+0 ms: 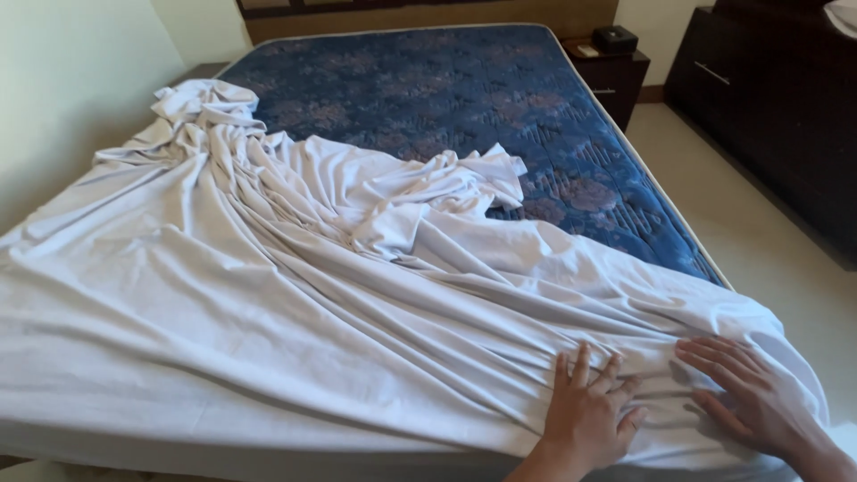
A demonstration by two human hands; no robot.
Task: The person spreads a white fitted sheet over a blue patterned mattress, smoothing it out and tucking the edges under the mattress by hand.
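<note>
A wrinkled white bed sheet (268, 268) covers the near and left part of a blue patterned mattress (464, 89). My left hand (589, 411) lies flat on the sheet near the bed's front right corner, fingers spread. My right hand (750, 393) rests flat on the sheet just to the right, at the corner itself, fingers apart. Neither hand grips the cloth. The sheet is bunched in folds toward the middle and the far left.
A dark nightstand (616, 71) with a small black box (614, 37) stands at the head of the bed on the right. A dark dresser (777, 107) lines the right wall. Beige floor (768, 232) runs between bed and dresser. A pale wall (62, 89) is close on the left.
</note>
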